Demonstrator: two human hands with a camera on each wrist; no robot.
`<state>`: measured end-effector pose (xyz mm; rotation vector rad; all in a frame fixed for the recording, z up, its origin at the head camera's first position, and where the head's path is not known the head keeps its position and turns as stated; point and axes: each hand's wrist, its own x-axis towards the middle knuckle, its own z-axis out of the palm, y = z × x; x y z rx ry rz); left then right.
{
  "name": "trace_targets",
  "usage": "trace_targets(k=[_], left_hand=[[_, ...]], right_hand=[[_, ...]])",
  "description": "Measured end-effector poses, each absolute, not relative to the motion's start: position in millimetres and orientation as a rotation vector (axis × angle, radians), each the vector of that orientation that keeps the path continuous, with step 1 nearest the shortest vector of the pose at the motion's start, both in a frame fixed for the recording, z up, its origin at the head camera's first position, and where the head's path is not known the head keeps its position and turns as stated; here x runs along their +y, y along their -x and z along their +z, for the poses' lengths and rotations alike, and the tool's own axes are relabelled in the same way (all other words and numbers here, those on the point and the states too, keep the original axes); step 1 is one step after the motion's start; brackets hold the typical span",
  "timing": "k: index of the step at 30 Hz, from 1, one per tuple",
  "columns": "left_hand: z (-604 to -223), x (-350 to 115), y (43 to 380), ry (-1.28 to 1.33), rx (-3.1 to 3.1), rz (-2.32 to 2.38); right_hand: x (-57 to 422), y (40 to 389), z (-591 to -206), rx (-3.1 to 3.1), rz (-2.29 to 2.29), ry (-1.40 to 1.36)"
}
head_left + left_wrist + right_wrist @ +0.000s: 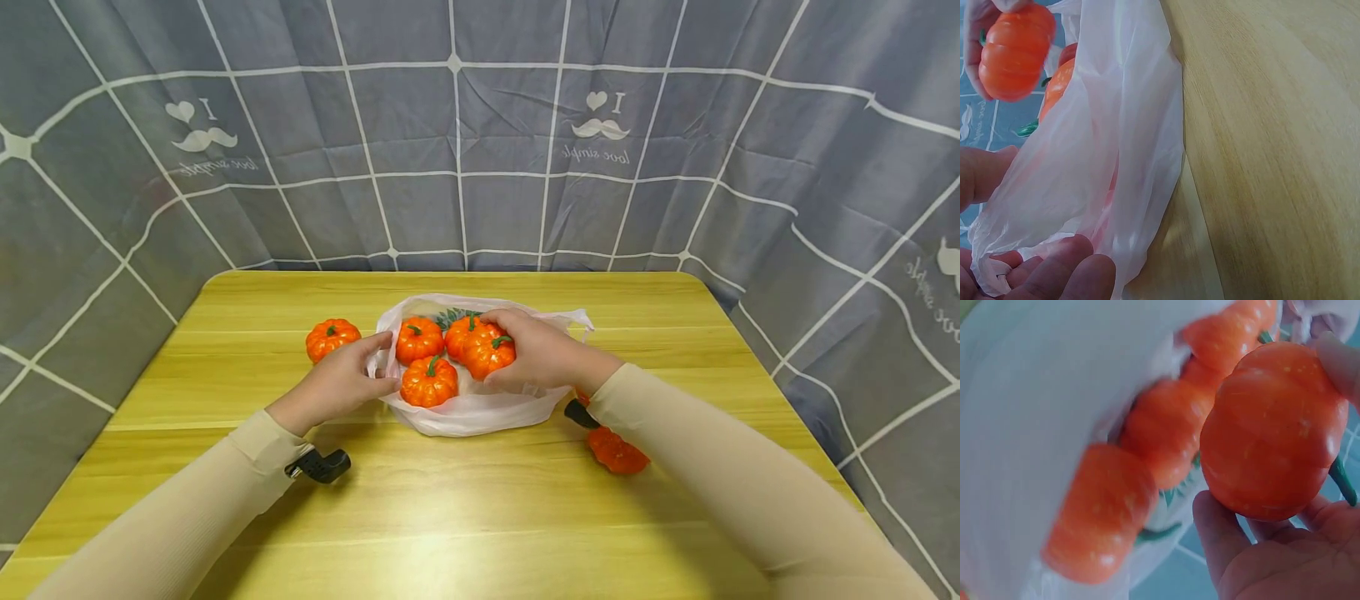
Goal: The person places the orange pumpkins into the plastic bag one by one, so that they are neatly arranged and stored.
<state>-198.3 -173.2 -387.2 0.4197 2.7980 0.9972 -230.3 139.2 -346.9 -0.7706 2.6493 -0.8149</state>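
A thin white plastic bag (465, 423) lies mouth up mid-table. Inside it are a pumpkin at the left (420, 340), one at the front (429, 385) and one farther back (457, 333), all small, orange and green-stemmed. My left hand (339, 382) grips the bag's left rim, its thumb and fingers (1054, 269) on the plastic. Over the bag's right half, my right hand (536, 350) holds another orange pumpkin (1275, 431) between thumb and fingers. In the right wrist view, this pumpkin appears above the row of bagged ones.
Left of the bag, behind my left hand, sits a pumpkin (330, 335). Another pumpkin (617, 450) lies right of the bag, partly covered by my right forearm. Green printed leaves (453, 317) show at the bag's back. A grey checked curtain (502, 208) surrounds the wooden table (450, 517).
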Motion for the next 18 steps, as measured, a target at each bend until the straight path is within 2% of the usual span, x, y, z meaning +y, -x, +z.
trace_targets(k=[7,18], left_hand=[[-390.0,-164.5,203.2,-0.388,2.82,0.998],[-393.7,-150.1,210.9,-0.335,2.837,1.02]], right_hand=[[134.7,238.3,-360.6,2.673,-0.66,0.849],[141.3,252.9,-377.0,2.659,-0.642,0.765]])
